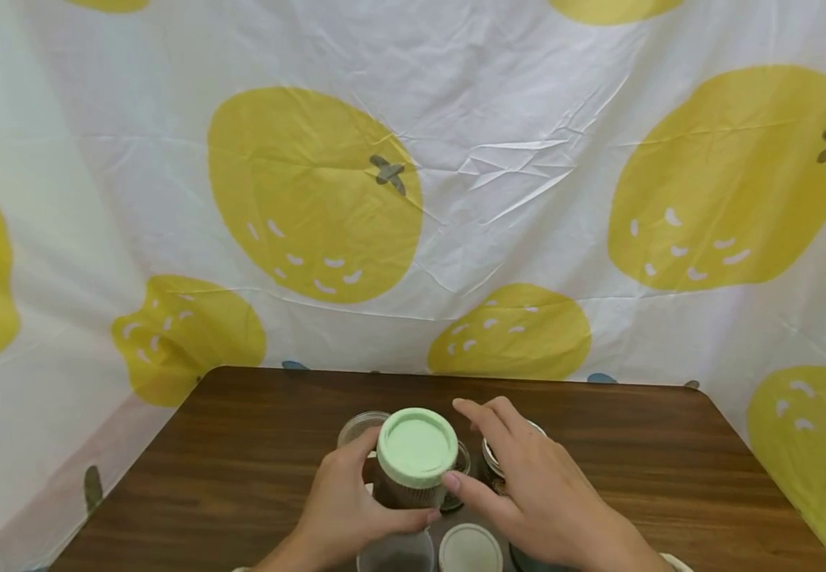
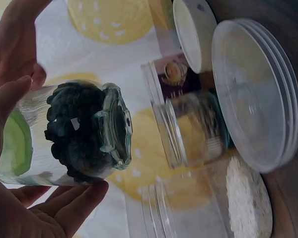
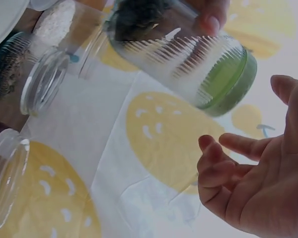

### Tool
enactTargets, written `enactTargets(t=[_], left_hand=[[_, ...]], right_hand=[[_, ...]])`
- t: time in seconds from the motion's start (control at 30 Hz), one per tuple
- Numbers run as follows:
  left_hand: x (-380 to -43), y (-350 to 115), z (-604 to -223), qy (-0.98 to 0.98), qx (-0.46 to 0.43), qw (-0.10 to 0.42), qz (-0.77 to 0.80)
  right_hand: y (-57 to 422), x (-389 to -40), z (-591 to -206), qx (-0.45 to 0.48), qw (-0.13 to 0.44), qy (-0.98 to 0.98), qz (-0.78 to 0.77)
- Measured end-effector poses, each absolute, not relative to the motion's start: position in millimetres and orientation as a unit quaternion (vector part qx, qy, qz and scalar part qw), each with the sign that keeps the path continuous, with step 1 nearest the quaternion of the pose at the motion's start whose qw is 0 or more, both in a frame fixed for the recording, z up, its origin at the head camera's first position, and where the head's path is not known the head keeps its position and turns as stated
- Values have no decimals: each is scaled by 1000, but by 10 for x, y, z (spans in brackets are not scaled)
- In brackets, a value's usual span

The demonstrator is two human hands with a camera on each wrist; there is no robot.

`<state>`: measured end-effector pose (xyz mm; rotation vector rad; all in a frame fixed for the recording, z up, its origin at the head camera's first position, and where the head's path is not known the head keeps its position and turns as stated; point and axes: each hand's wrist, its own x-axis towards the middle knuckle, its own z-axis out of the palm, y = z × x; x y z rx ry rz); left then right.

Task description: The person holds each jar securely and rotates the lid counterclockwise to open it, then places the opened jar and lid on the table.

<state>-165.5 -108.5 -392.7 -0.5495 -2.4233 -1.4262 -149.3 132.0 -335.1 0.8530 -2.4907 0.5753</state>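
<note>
My left hand [image 1: 345, 500] grips a ribbed glass jar [image 2: 79, 131] by its side, thumb and fingers curled round it. A light green lid [image 1: 418, 445] sits on the jar's top. Dark, lumpy contents gather at the base end of the jar. Beside the lid is my right hand [image 1: 538, 481], its fingers apart and loosely bent, with the thumb tip close to the lid's edge in the head view. From the right wrist the same hand [image 3: 258, 168] shows a gap between its fingers and the green lid [image 3: 228, 84].
Behind the held jar stand a clear open jar [image 1: 361, 427] with white flaky contents, a jar with dark bits [image 2: 196, 129] and a jar with a purple label [image 2: 178, 74]. Nearer lie clear round lids [image 2: 256, 96] and a whitish lid [image 1: 470, 550] on the wooden table [image 1: 256, 445].
</note>
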Motion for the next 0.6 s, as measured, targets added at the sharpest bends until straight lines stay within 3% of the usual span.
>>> enactTargets(t=[0.3,0.47,0.6], left_hand=[[-1610,-873,-3958,-844,-239,152,-455],[-1598,-819,-3927,-837,-240,119,-477],[-1583,-800,-3923,-844,-236,93,-473]], right_hand=[[1135,-1490,-3282,293,232,-912,171],[1076,-1507,-3281,274,189,-935,124],[1057,-1521,-3303,278,193,-936,102]])
